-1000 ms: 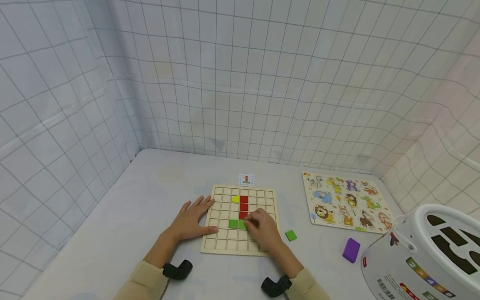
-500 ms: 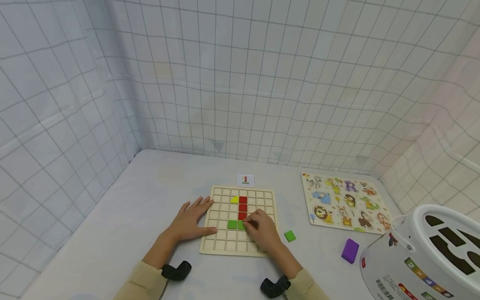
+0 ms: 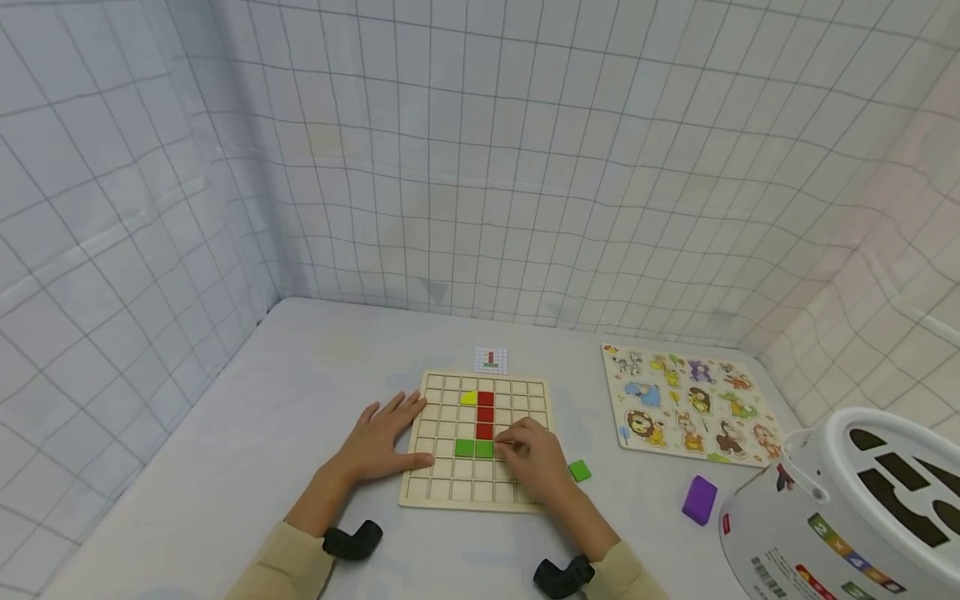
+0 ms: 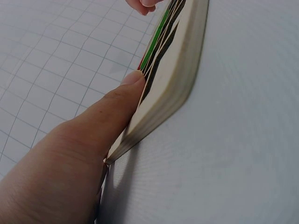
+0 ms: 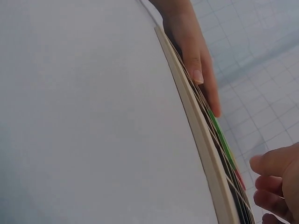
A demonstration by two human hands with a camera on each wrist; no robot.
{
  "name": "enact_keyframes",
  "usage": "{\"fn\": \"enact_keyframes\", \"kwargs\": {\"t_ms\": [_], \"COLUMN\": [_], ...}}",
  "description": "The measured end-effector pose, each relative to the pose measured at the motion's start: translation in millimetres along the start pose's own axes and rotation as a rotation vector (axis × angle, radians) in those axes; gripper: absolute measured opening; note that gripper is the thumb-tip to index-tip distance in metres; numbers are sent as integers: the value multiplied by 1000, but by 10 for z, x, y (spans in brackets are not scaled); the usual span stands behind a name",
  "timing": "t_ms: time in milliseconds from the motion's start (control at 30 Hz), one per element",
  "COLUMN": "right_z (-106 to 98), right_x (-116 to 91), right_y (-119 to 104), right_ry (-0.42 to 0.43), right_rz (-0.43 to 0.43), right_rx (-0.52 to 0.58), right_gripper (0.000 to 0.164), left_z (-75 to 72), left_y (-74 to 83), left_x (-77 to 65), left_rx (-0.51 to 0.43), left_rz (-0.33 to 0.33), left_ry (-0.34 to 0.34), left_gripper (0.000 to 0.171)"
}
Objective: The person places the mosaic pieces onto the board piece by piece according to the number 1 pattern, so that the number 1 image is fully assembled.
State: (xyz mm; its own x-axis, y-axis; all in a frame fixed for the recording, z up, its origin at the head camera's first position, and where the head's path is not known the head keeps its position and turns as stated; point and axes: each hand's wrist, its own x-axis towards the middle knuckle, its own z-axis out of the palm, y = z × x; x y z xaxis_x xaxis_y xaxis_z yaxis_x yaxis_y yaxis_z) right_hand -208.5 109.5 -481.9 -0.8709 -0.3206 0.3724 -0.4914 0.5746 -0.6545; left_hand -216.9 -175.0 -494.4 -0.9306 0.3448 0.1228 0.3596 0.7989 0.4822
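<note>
A wooden grid board (image 3: 472,493) lies on the white table, holding a yellow piece (image 3: 468,398), three red tiles (image 3: 485,415) in a column and two green tiles (image 3: 465,448) side by side below. My left hand (image 3: 377,444) rests at the board's left edge with fingers spread; its thumb (image 4: 110,109) lies over the edge in the left wrist view. My right hand (image 3: 534,458) hovers over the board just right of the green tiles, fingers loosely curled. The right wrist view shows a gap between its thumb (image 5: 268,161) and fingers, with nothing visible there.
Right of the board lie a loose green tile (image 3: 580,471) and a purple block (image 3: 700,500). Behind the board is a small pattern card (image 3: 491,361). An animal puzzle board (image 3: 690,408) and a white lidded bucket (image 3: 787,533) stand farther right.
My right hand has let go of the second green tile and shifted slightly right, leaving that tile in full view. The left hand has stayed in place.
</note>
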Motion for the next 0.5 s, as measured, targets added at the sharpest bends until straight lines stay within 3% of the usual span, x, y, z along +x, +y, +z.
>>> {"fn": "enact_keyframes", "kwargs": {"t_ms": [300,500], "right_z": [-205,-357], "right_x": [-106,-201], "right_y": [82,166], "right_ry": [-20,27], "right_rz": [48,76], "right_rx": [15,4], "right_gripper": [4,6], "left_z": [21,20], "left_y": [-22,-16], "left_x": [9,5], "left_rx": [-2,-8], "left_rz": [2,5], "left_ry": [9,15], "left_gripper": [99,98]}}
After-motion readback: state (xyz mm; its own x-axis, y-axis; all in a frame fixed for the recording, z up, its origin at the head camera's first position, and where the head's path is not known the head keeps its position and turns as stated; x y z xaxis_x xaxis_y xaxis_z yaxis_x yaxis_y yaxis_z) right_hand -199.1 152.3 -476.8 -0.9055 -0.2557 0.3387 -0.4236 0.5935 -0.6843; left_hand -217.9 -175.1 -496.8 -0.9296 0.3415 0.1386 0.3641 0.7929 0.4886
